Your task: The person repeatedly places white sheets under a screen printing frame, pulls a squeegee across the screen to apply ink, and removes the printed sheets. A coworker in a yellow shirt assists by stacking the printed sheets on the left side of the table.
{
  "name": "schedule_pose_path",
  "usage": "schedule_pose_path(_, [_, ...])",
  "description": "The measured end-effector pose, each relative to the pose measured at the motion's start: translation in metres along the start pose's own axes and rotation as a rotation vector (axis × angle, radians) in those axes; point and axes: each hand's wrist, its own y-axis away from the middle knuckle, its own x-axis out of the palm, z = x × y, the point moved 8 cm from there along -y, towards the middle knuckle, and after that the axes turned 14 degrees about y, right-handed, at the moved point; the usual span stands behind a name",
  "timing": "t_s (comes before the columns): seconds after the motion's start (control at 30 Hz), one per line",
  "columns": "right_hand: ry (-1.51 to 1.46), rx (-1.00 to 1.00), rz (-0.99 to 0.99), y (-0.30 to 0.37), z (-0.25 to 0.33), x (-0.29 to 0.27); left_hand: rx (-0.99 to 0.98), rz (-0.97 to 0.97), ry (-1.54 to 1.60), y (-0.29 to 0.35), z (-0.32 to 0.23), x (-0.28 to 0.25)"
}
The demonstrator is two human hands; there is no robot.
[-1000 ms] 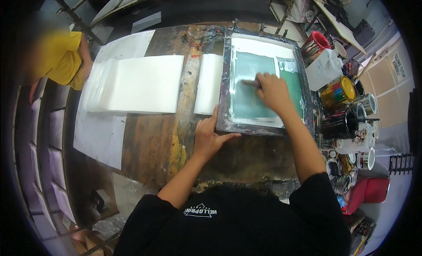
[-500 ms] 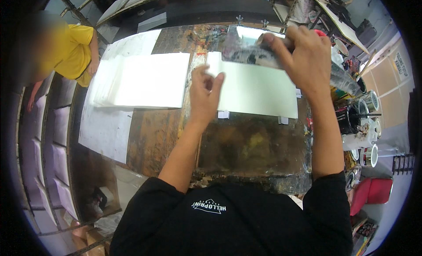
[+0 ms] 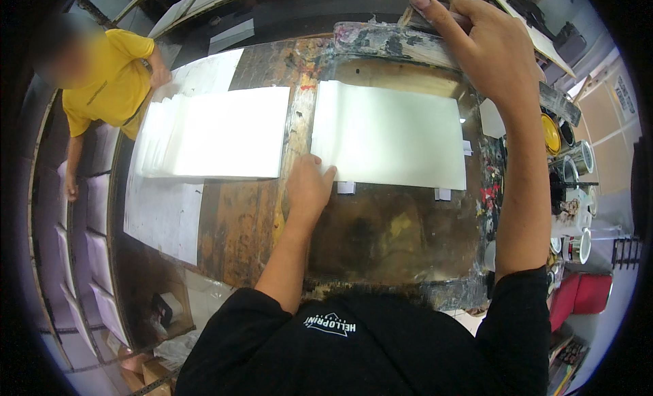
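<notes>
While our right hand (image 3: 495, 52) holds the screen frame (image 3: 384, 43), our loosely curled left hand (image 3: 308, 188) touches paper (image 3: 394, 134); our black T-shirt (image 3: 408, 348) has white letters (image 3: 330, 324).

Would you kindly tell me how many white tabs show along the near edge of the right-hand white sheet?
2: one white tab right of the left hand, the other toward the right end of the white sheet. Others may be hidden under the sheet or hand.

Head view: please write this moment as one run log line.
left hand: at near-left corner of white sheet | right hand: at raised frame, grip unclear | paper stack: left of sheet, on table
</notes>
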Motion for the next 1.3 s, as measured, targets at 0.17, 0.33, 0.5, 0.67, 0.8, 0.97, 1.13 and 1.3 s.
schedule_pose_path(0.17, [0.13, -0.071, -0.018, 0.01, -0.001, 0.01, 0.001, -0.014, 0.037, -0.004, 0.006, 0.001])
schedule_pose_path(0.33, [0.051, -0.072, 0.001, 0.017, 0.0, 0.009, 0.021, -0.013, 0.051, -0.008, 0.005, 0.003])
schedule_pose_path(0.5, [0.077, -0.075, 0.005, 0.021, 0.004, 0.007, 0.153, 0.007, 0.185, -0.015, -0.029, -0.001])
schedule_pose_path(0.67, [0.088, -0.096, 0.013, 0.011, 0.003, 0.006, 0.258, -0.018, 0.369, -0.047, -0.052, -0.011])
schedule_pose_path(0.8, [0.076, -0.111, 0.011, 0.011, 0.003, 0.011, 0.254, -0.063, 0.578, -0.069, -0.011, -0.052])
schedule_pose_path(0.97, [0.042, -0.129, -0.075, 0.011, 0.0, 0.008, -0.035, -0.378, 0.081, -0.067, 0.056, -0.147])
schedule_pose_path(1.13, [-0.028, -0.059, 0.098, -0.01, -0.006, 0.012, 0.382, -0.083, 0.398, -0.014, -0.041, -0.03])
schedule_pose_path(1.3, [0.025, 0.002, 0.368, -0.02, -0.006, 0.029, 0.736, 0.412, -0.19, 0.076, -0.109, 0.147])
